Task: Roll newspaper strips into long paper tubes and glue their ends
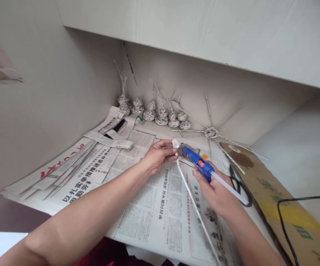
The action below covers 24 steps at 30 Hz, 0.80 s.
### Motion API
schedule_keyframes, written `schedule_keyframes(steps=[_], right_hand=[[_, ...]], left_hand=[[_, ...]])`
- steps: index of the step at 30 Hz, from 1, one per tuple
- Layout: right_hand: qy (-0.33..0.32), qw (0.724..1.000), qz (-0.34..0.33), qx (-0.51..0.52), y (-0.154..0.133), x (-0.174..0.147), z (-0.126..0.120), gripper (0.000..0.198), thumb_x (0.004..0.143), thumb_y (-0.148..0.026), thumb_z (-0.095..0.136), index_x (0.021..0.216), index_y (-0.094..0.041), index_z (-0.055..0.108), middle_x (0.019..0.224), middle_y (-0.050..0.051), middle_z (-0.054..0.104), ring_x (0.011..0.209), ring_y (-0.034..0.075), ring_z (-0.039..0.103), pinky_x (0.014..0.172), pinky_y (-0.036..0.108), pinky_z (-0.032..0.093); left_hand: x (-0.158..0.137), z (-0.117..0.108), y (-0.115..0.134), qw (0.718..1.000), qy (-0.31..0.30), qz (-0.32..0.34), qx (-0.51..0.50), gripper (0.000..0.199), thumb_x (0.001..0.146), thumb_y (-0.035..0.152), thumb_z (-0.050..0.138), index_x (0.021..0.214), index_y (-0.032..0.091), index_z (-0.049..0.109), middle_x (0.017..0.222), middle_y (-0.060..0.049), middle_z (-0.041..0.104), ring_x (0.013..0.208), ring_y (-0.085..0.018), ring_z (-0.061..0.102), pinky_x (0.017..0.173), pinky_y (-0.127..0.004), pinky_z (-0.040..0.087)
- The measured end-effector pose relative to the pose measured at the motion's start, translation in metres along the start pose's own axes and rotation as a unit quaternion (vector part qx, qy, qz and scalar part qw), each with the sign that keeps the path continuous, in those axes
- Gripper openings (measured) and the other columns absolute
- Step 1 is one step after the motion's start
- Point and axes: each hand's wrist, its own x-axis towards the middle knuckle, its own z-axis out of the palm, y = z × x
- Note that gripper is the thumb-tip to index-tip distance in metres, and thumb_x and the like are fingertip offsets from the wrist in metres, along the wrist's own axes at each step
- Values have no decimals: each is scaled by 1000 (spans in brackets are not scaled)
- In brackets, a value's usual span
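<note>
The left hand reaches forward, fingers pinched on the upper end of a paper stick — right by the tip of the blue glue gun. The right hand grips that gun, fingers wrapped around it (a glue stick juts from its back). Newspaper lies beneath; 6 woven gourds line the wall.

We hold a blue glue gun aslant above the newspaper, an orange-red patch on its body, its nozzle right beside the pinched white end of our slim paper tube; we cannot tell whether they touch. A long translucent glue stick juts from the gun's rear. Our tube slants straight down toward us.
</note>
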Motion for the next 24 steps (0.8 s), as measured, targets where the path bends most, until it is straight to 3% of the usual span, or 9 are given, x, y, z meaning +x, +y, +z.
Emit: schedule_keyframes(steps=[15, 24], right_hand=[[15, 1000, -10, -13, 1, 0, 0, 21, 89, -42, 44, 93, -23, 52, 58, -4, 53, 54, 16, 51, 55, 26, 38], [85, 993, 72, 38, 20, 9, 6, 36, 85, -47, 49, 108, -21, 59, 76, 3, 67, 70, 21, 62, 66, 31, 46]], left_hand=[[2, 0, 0, 1000, -2, -12, -19, 27, 67, 0, 69, 91, 11, 64, 83, -7, 68, 69, -15, 67, 60, -23, 58], [-3, 3, 7, 998, -25, -49, -40, 24, 70, -3, 64, 89, 11, 63, 78, -7, 68, 65, -15, 68, 60, -22, 58]])
